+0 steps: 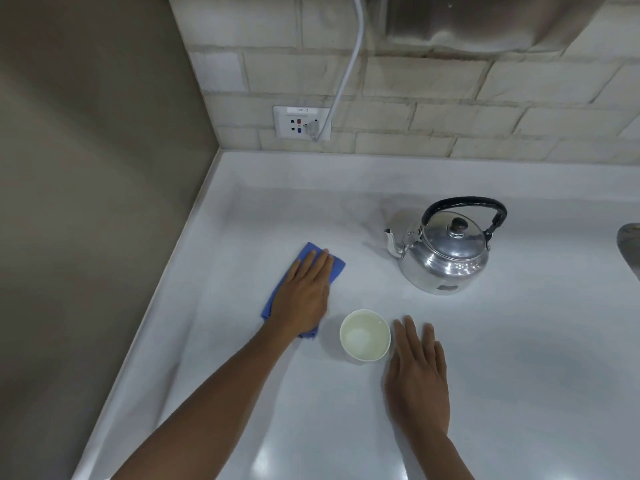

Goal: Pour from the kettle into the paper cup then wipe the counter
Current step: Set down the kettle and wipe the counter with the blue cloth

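Note:
A shiny metal kettle (pixel 446 252) with a black handle stands upright on the white counter (pixel 519 341), spout pointing left. A white paper cup (pixel 365 336) stands in front of it, with what looks like clear liquid inside. My left hand (pixel 304 292) lies flat, palm down, on a blue cloth (pixel 311 252) that rests on the counter to the left of the cup. My right hand (pixel 419 372) lies flat on the counter just right of the cup, fingers spread, holding nothing.
A tiled back wall carries a socket (pixel 299 123) with a white cable (pixel 346 71) plugged in. A plain wall closes the left side. A metal object (pixel 630 247) shows at the right edge, a steel hood (pixel 485 22) above.

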A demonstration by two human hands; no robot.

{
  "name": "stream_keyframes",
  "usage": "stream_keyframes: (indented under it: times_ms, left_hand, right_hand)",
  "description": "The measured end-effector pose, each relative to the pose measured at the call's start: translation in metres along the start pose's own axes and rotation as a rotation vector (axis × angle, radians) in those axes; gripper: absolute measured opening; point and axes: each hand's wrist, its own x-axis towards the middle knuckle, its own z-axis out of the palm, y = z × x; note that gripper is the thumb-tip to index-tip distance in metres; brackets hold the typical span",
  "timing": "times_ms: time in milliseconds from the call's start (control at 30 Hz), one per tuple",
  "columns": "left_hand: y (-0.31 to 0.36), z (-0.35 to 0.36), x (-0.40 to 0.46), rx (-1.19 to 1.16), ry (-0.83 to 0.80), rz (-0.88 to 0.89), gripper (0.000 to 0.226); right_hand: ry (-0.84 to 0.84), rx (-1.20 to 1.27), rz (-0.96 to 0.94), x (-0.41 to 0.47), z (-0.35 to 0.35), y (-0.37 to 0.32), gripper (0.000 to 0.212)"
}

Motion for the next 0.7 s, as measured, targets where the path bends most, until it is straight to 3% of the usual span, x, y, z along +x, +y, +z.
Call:
stream_keyframes:
  times_ms: [200, 333, 467, 567, 700]
  left_hand:
    - [-0.045, -0.008, 0.023, -0.005, 0.008, -0.230, 0.059]
    - [-0.023, -0.006, 0.007, -0.016, -0.007, -0.107, 0.059]
    - [-0.005, -0.001, -0.069, -0.007, 0.021, 0.006, 0.056]
    - [-0.003, 0.002, -0.101, -0.040, 0.025, -0.010, 0.056]
    - [-0.023, -0.013, -0.072, -0.039, 0.039, -0.162, 0.057]
  right_hand:
    - [0.023, 0.021, 0.004, 0.000, 0.002, 0.000, 0.057]
    - [0.019, 0.008, -0.007, 0.000, 0.005, 0.003, 0.056]
    - [0.020, 0.017, -0.005, 0.000, 0.006, 0.004, 0.055]
    - [0.026, 0.005, -0.005, -0.001, 0.004, 0.002, 0.055]
    - [0.024, -0.001, 0.000, -0.002, 0.001, 0.001, 0.054]
